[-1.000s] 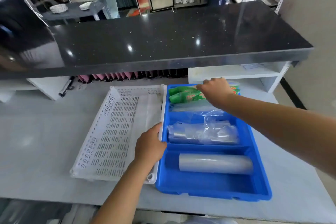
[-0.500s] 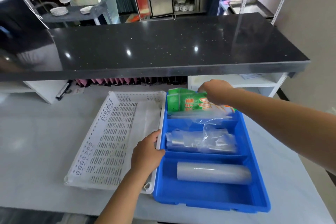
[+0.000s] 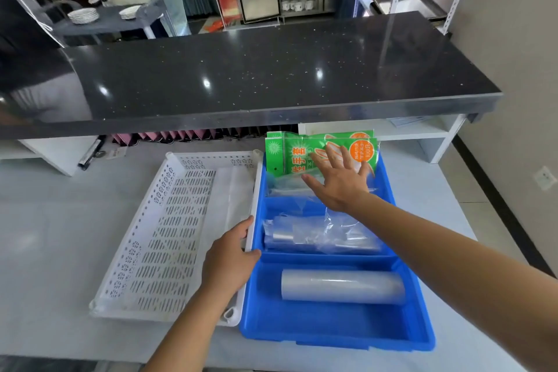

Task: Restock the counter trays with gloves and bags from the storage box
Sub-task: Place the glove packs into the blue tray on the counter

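A blue divided tray [image 3: 332, 329] sits on the grey worktop beside a white perforated tray [image 3: 169, 232]. Green glove packets [image 3: 290, 151] stand upright against the back wall of the blue tray's far compartment. My right hand [image 3: 338, 181] is spread flat with fingers apart, pressing against the packets. The middle compartment holds loose clear plastic bags [image 3: 320, 235], and a clear bag roll [image 3: 341, 285] lies in the near compartment. My left hand [image 3: 232, 257] grips the right rim of the white tray, where the two trays meet.
A black speckled counter [image 3: 256, 75] overhangs the worktop's far side. White shelving [image 3: 422, 136] stands under it at right. Pink and dark folders [image 3: 187, 136] line the gap beneath. A person stands behind the counter at a cart holding stacked plates [image 3: 83, 15].
The green glove packets went from lying flat to standing upright at the back of the blue tray. My right hand opened from a grip into a flat palm against them. Left hand stayed put.
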